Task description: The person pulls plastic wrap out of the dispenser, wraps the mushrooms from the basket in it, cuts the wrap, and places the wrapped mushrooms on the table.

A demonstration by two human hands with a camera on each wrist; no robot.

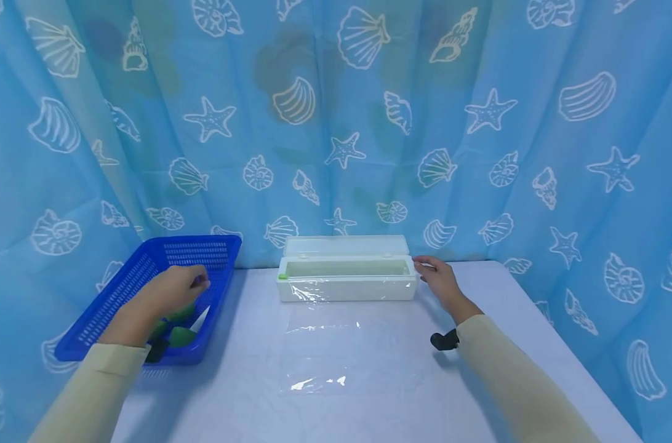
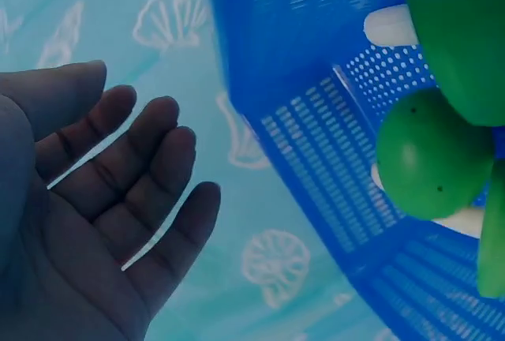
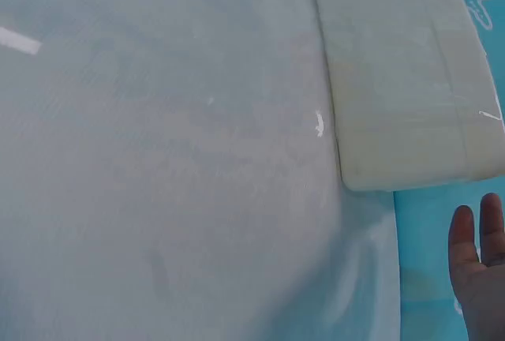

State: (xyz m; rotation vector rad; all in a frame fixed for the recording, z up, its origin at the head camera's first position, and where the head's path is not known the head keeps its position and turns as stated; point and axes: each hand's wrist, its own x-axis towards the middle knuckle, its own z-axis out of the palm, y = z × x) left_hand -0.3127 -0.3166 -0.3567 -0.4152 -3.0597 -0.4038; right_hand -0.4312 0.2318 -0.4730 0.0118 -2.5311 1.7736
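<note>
My left hand (image 1: 167, 296) is over the blue plastic basket (image 1: 233, 258), its fingers loosely curled around nothing. In the left wrist view the palm shows bare, beside the basket wall. Green rounded pieces (image 2: 434, 151) with white parts lie inside the basket, partly hidden by the hand in the head view. A white cling film dispenser box (image 1: 347, 289) stands at the back of the table with its clear lid (image 1: 344, 246) raised. Clear film (image 1: 319, 344) stretches from its front across the table. My right hand (image 1: 441, 286) has its fingertips right at the box's right end.
A white cloth covers the table (image 1: 386, 406). Behind it hangs a blue curtain (image 1: 325, 123) printed with shells and starfish. A black rounded piece (image 1: 444, 340) shows beside the right sleeve. A green tab (image 1: 283, 276) sits at the box's left front corner.
</note>
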